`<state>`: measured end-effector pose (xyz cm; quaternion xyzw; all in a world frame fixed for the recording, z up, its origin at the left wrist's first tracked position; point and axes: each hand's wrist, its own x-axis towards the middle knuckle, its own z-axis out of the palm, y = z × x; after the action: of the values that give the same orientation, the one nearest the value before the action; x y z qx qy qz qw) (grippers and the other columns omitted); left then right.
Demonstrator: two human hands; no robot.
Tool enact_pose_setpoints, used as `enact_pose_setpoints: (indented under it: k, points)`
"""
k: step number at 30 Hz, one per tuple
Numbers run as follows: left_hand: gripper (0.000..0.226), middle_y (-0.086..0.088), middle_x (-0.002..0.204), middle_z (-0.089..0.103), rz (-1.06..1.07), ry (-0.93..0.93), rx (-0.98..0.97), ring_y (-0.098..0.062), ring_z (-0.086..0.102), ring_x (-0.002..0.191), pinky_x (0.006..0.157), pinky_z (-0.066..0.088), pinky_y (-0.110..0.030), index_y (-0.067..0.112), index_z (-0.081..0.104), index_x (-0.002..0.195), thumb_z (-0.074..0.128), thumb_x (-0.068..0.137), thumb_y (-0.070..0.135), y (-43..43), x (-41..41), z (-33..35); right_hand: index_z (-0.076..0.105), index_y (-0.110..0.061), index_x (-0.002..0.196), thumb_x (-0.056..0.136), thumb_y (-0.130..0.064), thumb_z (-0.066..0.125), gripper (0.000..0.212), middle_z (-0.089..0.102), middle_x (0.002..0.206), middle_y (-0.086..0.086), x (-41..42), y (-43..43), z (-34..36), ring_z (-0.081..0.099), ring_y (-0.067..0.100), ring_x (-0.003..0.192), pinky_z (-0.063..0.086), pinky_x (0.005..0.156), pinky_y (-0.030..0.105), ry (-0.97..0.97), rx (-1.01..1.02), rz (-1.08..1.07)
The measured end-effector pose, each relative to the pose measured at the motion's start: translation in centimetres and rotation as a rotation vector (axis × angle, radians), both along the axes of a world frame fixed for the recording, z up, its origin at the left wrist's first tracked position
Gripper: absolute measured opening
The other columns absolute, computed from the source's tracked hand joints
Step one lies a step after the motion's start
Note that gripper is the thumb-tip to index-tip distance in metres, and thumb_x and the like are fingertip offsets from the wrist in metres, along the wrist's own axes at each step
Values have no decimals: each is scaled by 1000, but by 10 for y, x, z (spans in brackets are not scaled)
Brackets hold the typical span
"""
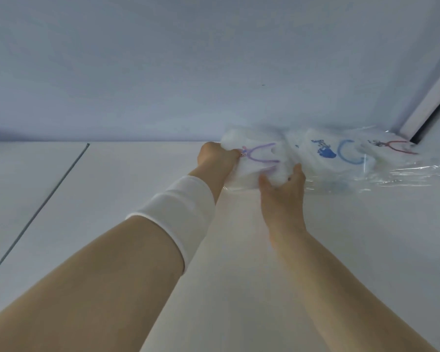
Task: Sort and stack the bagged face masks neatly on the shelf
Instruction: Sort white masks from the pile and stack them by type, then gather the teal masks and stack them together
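storage shelving, shop or stockroom

a smooth white shelf (pixel 137 179) runs back to a plain pale back panel (pixel 163 59). a thin dark seam (pixel 36 217) divides two boards, and a white upright post (pixel 432 102) stands in the far right corner. clear packs of printed face masks lie in a row on it: a purple-printed bag (pixel 259 158), a blue-printed bag (pixel 341 153) and a red-printed bag (pixel 396 146). whether this is a shop or a stockroom cannot be told.

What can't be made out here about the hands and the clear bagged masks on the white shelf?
- Head view: fingertips of the left hand, hidden behind the clear bag with the purple print it grips.
- Head view: palm of the right hand, hidden by its own back.
- Head view: mask counts in the blue-print bag and red-print bag, lost to blur and glare.
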<state>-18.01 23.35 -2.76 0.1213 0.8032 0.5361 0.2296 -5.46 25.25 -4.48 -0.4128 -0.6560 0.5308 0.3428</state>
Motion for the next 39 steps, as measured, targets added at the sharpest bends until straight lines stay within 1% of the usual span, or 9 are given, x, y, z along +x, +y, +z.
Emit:
enact_pose_setpoints:
  k: [5, 8, 11, 17, 22, 25, 31, 35, 39]
  points:
    - [32, -11, 106, 68, 1, -1, -21, -29, 65, 99, 77, 49, -30, 6, 66, 108, 68, 84, 28, 6, -1, -3, 5, -18, 150, 95, -24, 50, 71, 1, 155, 4, -2, -10, 3, 10, 17, 143, 19, 115, 31, -7, -68, 25]
    - [36, -12, 112, 66, -21, 42, -64, -31, 62, 105, 80, 48, -31, 3, 64, 111, 65, 87, 30, 8, -1, -1, 8, -14, 150, 97, -26, 45, 66, -3, 156, 5, -4, -5, 7, 8, 14, 143, 18, 109, 23, -60, -76, 25]
    - [36, -12, 115, 62, -71, 170, -183, -30, 58, 108, 76, 42, -30, 2, 59, 112, 57, 93, 32, 9, 3, 4, 12, -11, 149, 97, -29, 44, 64, -6, 156, 5, -5, -1, 9, 10, 14, 142, 20, 107, 24, -131, -72, 33]
    - [48, -15, 129, 53, -164, 462, -498, -30, 45, 123, 100, 30, -32, 2, 53, 120, 35, 101, 41, 10, 12, 11, 27, -13, 145, 95, -33, 48, 57, -11, 154, 7, -8, -3, 10, 8, 17, 143, 26, 112, 33, -171, -86, 26]
    - [62, -18, 131, 51, -185, 453, -498, -32, 43, 125, 102, 29, -35, -3, 44, 130, 28, 100, 48, 4, 14, 11, 37, -23, 138, 93, -28, 52, 47, -4, 151, 0, 3, -18, 9, 29, 18, 134, 33, 106, 30, -84, -131, -55]
    - [67, -17, 138, 46, -158, 484, -454, -34, 37, 130, 99, 33, -38, 1, 22, 145, 30, 99, 49, -15, 19, 20, 39, -25, 134, 94, -22, 50, 41, 2, 149, -3, 20, -33, 9, 26, 15, 133, 32, 95, 23, -92, 4, -27]
    - [50, -6, 142, 45, -165, 850, -590, -28, 37, 130, 101, 29, -36, 16, 35, 142, 28, 101, 44, -96, 23, 35, 42, -9, 133, 93, -15, 51, 42, 26, 145, 10, 25, -52, 17, 22, 23, 133, 11, 95, 3, -270, 533, 154]
    - [51, -2, 155, 25, -159, 925, -719, -24, 24, 141, 110, 20, -36, 17, 27, 147, 27, 102, 41, -169, 12, 35, 33, -8, 140, 94, -20, 50, 50, 26, 149, 9, 4, -89, 23, 24, 23, 138, 23, 111, 33, -351, 652, 314]
    - [54, 0, 158, 20, -98, 964, -826, -22, 17, 145, 112, 17, -35, 19, 21, 149, 29, 101, 42, -257, -5, 47, 27, -10, 144, 96, -25, 46, 54, 22, 152, 7, -25, -151, 34, 23, 24, 139, 20, 110, 36, -416, 763, 463]
